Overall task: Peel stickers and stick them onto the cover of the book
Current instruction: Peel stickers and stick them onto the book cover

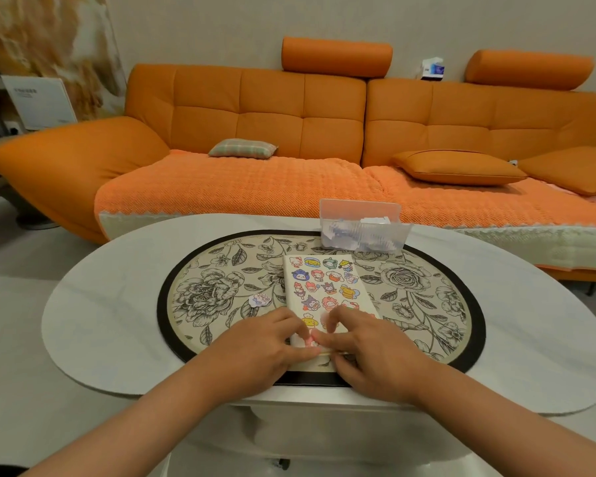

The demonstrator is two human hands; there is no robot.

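Note:
A cream book (pixel 327 290) lies on the floral oval mat (pixel 217 287), its cover carrying several cartoon stickers. Both hands meet over the book's near end. My left hand (pixel 258 346) and my right hand (pixel 369 346) pinch a small pink sticker (pixel 309 340) between their fingertips, low over the cover. The book's near part is hidden under the hands. One loose sticker (pixel 260 299) lies on the mat, left of the book.
A clear plastic box (pixel 362 225) with sticker scraps stands on the mat's far edge behind the book. The mat sits on a white oval table (pixel 111 304). An orange sofa (pixel 289 132) with cushions fills the background.

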